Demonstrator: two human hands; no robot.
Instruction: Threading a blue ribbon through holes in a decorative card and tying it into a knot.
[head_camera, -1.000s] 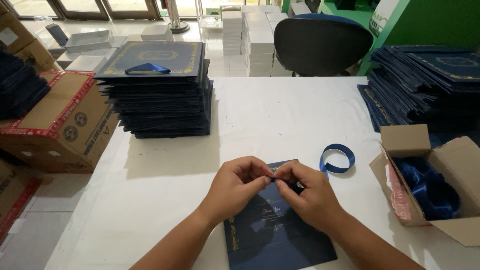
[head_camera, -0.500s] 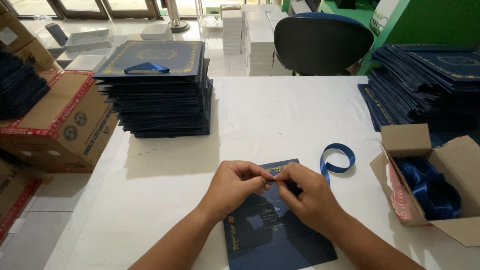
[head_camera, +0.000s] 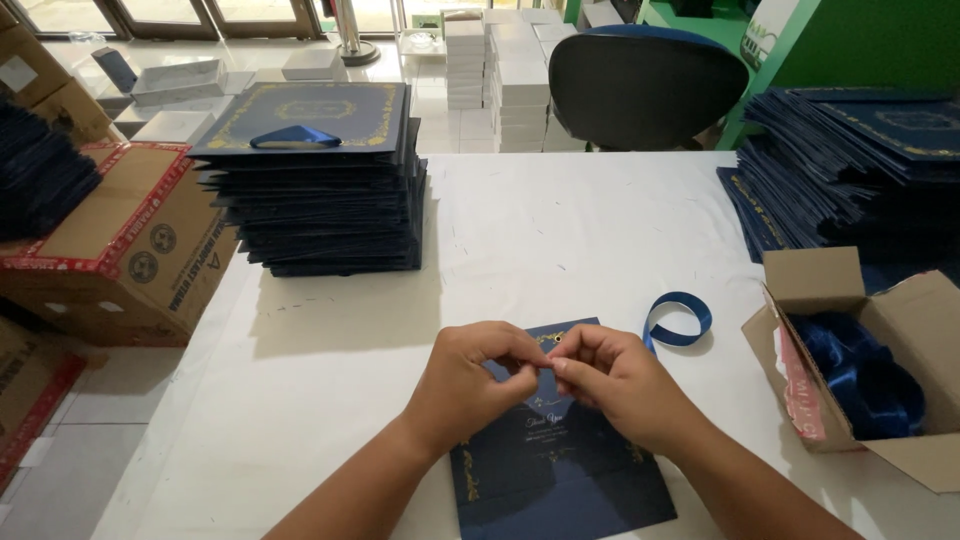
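Blue ribbon (head_camera: 678, 320) end hidden between pinching left hand (head_camera: 470, 385) and right hand (head_camera: 615, 380) grips, over navy card (head_camera: 560, 470).

Both forearms come in from the bottom edge and meet in the middle. The left hand (head_camera: 470, 385) and the right hand (head_camera: 615, 385) touch at their pinched fingertips, fingers curled.

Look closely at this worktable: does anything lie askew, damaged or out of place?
Nothing is damaged or spilled. The right-hand stack of blue folders is fanned unevenly, unlike the squarer left stack, and the ribbon box has ragged, torn-open flaps.
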